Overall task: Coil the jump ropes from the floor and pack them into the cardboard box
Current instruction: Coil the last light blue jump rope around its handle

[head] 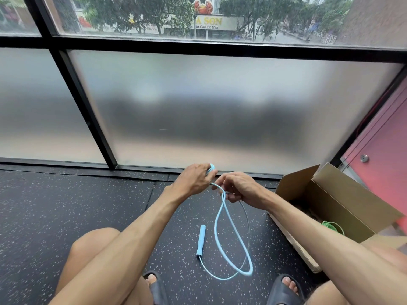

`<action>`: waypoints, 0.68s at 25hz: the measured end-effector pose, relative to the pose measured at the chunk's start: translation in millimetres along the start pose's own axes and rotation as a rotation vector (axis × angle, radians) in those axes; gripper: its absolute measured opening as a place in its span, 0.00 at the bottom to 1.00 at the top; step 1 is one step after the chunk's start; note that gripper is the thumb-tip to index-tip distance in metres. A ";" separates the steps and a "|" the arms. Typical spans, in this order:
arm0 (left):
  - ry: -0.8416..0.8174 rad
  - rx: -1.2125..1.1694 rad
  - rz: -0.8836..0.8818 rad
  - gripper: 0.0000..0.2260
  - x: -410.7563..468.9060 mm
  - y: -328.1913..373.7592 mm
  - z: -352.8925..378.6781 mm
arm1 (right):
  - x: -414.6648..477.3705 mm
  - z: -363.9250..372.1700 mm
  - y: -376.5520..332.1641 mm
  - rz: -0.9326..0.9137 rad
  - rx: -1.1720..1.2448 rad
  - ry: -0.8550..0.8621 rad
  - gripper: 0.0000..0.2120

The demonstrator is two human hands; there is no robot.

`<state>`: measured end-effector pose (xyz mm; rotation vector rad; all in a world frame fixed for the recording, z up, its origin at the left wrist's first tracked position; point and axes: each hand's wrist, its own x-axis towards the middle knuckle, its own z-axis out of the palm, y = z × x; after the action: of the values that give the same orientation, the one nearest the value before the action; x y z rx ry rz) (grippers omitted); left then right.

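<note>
The coiling step is in hand, on what looks like the last loose rope in view. The left hand (195,179) is curled round the gripped handle (212,166) of the blue jump rope (216,225), with only the handle's pale blue end showing past the knuckles. Just beside it, the right hand (240,187) pinches the cord where it leaves that handle, fingers bent close on it. Below both hands one long loop hangs down and drags on the speckled floor (88,194), and the cord runs on to the loose handle (201,241), which lies flat on the floor below the left hand. The cardboard box (343,194) stands open to the right of the right hand, and a green rope (331,226) lies coiled inside it. I judge only the first turn made, so most of the cord is yet to be gathered. The next move calls for the right hand to slide along the cord and lay even loops into the left, drawing in the loose handle last, before the bundle goes across to the box
</note>
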<state>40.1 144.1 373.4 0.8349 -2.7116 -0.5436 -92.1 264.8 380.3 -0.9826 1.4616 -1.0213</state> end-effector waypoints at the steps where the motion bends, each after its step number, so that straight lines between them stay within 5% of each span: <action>1: -0.037 -0.001 -0.044 0.16 0.5 -5.0 -1.5 | 0.6 -6.3 -0.4 0.014 0.042 0.033 0.16; 9: -0.273 -0.424 -0.378 0.28 -6.1 -31.9 -19.5 | -0.2 -44.1 19.6 -0.069 -0.045 0.271 0.02; 13: -0.402 -0.666 -0.365 0.26 -15.1 -31.8 -33.0 | 2.0 -53.2 25.6 -0.040 -0.229 0.537 0.08; 17: -0.390 -1.088 -0.285 0.24 -20.4 -42.5 -44.6 | 3.5 -59.2 30.1 0.047 -0.320 0.561 0.18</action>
<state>92.5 111.1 393.0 0.7995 -2.0034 -2.1290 -152.8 275.8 355.6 -0.9140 2.1522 -1.1016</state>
